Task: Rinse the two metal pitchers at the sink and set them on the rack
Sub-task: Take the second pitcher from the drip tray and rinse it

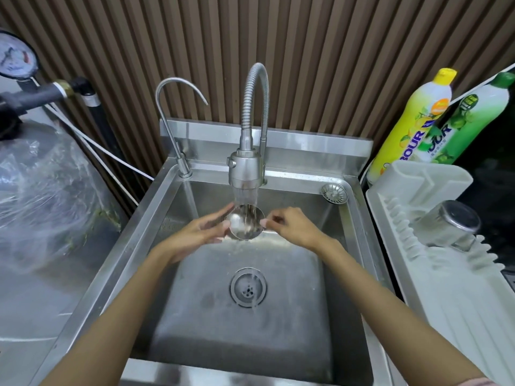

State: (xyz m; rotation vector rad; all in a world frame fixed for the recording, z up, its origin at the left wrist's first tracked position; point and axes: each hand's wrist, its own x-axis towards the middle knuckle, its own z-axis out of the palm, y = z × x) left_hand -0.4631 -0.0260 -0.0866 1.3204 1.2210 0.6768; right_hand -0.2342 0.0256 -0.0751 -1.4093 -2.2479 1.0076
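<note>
A small metal pitcher [244,222] is held under the running spray faucet [245,171], its open mouth facing me, water pouring into it. My left hand [201,232] cups its left side with fingers spread along the wall. On the pitcher's right, my right hand [292,225] pinches the rim or handle. A second metal pitcher [448,225] lies upside down, tilted, on the white dish rack [446,288] to the right of the sink [239,316].
A thin gooseneck tap [178,107] stands left of the main faucet. Two dish-soap bottles, yellow [412,126] and green [471,121], stand behind the rack. A plastic-wrapped tank [47,196] sits left of the sink. The drain [248,286] is below the hands.
</note>
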